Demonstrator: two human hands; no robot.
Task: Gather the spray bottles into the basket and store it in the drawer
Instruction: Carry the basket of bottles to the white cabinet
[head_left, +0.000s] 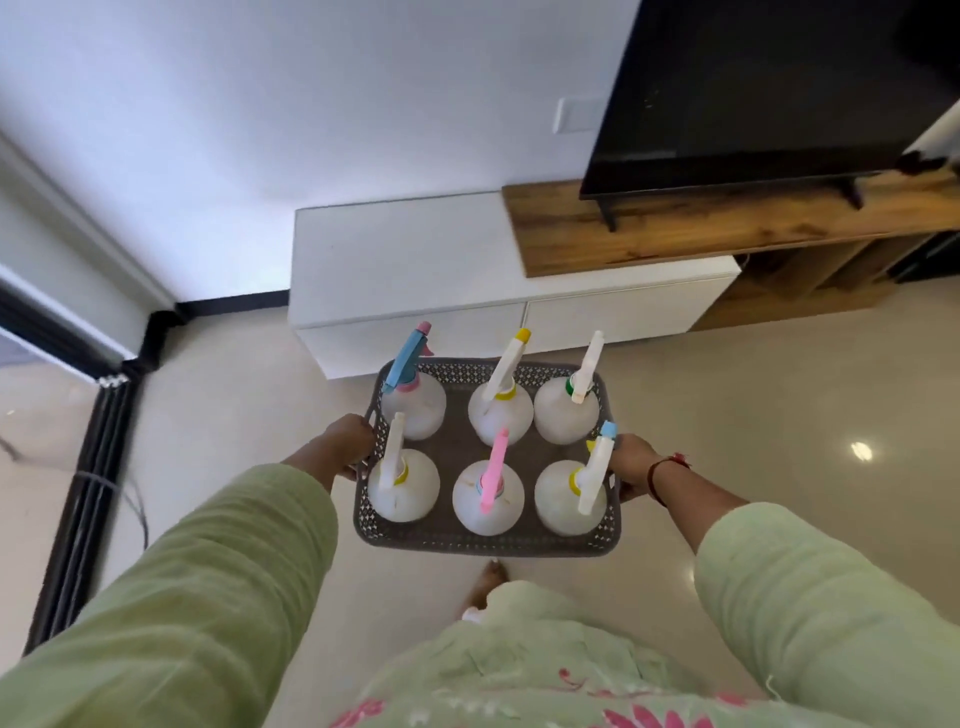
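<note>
- Head view: the person is holding a grey basket (488, 540) out in front of the body, above the floor (753, 415), with one hand on each short side.
- The left hand (349, 442) is wrapping its fingers around the basket's left rim, clamped on it; the right hand (631, 465) is gripping the right rim in the same way, though a sprayer head is partly covering its fingers.
- Six spray bottles (487, 501) are standing upright inside the basket in two rows of three, close together, with their trigger heads pointing up and away.
- Judging by this, the gathering step is done and the carrying step is in hand: the basket is facing a low white cabinet (415, 254) near the wall.
- Two flat white drawer fronts (613, 314) are showing on the cabinet, both closed; which one is meant I cannot tell.
- The next move likely calls for freeing one hand, or setting the basket down, to pull a drawer open.
- The tall sprayer heads may need a deep drawer, so keeping the basket level looks important when lowering it in.
</note>
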